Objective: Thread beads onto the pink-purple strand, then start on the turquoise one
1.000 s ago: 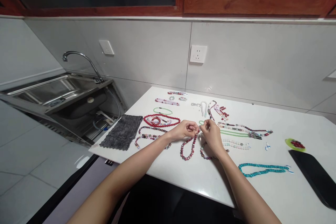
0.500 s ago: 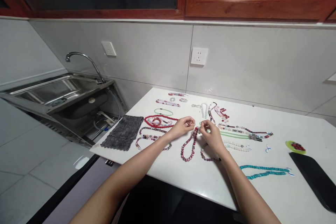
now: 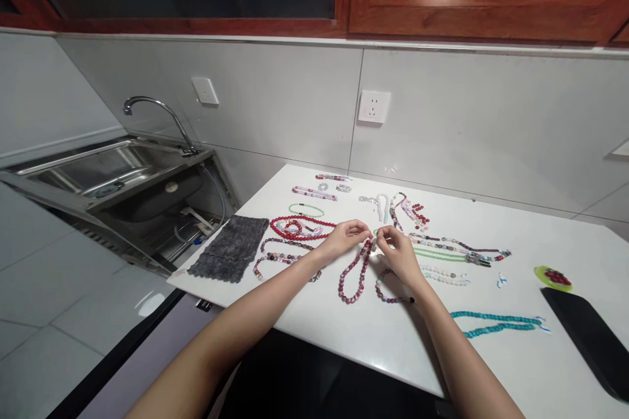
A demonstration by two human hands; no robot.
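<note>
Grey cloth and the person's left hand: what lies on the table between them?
In the head view, a red bead loop and darker mixed-bead strands lie on the white table between the grey cloth and the left hand.

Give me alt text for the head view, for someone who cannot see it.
The left hand and right hand meet over a white table, pinching the far end of a dark red bead strand. Many other bead strands surround them, with a grey cloth to the left and a turquoise strand to the right.
</note>
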